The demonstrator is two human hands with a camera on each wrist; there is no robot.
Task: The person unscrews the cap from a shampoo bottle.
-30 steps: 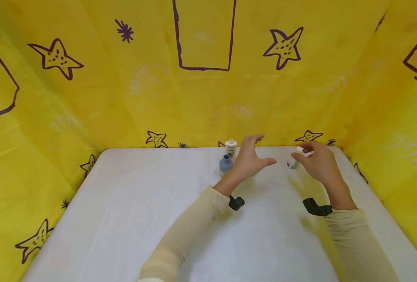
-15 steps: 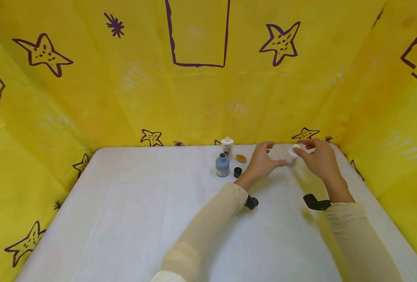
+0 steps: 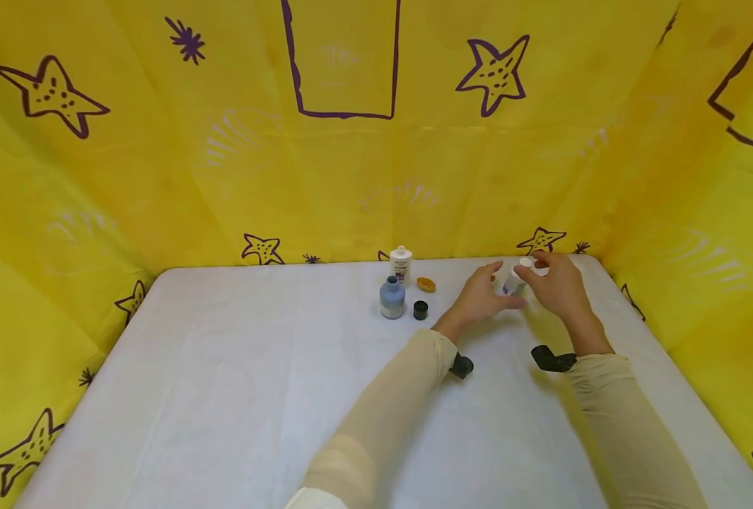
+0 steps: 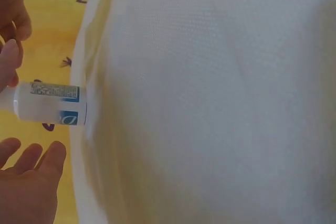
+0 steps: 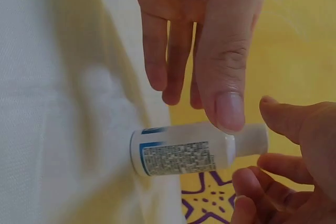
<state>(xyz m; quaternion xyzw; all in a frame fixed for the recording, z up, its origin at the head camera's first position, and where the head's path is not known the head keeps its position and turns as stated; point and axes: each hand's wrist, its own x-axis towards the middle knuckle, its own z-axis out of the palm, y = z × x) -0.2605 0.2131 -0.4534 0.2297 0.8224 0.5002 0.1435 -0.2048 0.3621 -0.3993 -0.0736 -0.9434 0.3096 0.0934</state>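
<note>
A small white bottle (image 5: 181, 148) with a blue-marked label and white cap (image 5: 251, 139) stands near the back right of the table. My right hand (image 3: 559, 284) has its thumb and finger at the cap, pinching it from both sides. My left hand (image 3: 480, 295) is spread around the lower bottle from the left. In the right wrist view the left thumb (image 5: 228, 77) overlaps the bottle's edge; in the left wrist view that hand's fingers (image 4: 52, 158) are apart from the bottle.
On the white table (image 3: 223, 382) stand an uncapped blue bottle (image 3: 392, 300) and a white bottle (image 3: 400, 267). A black cap (image 3: 421, 309) and a yellow-orange cap (image 3: 425, 284) lie beside them. Yellow patterned cloth (image 3: 338, 177) walls the back and sides.
My left hand has moved right, from beside the blue bottle to around the white bottle on the right. The right hand stays at that bottle's top. The head view has swung slightly right.
</note>
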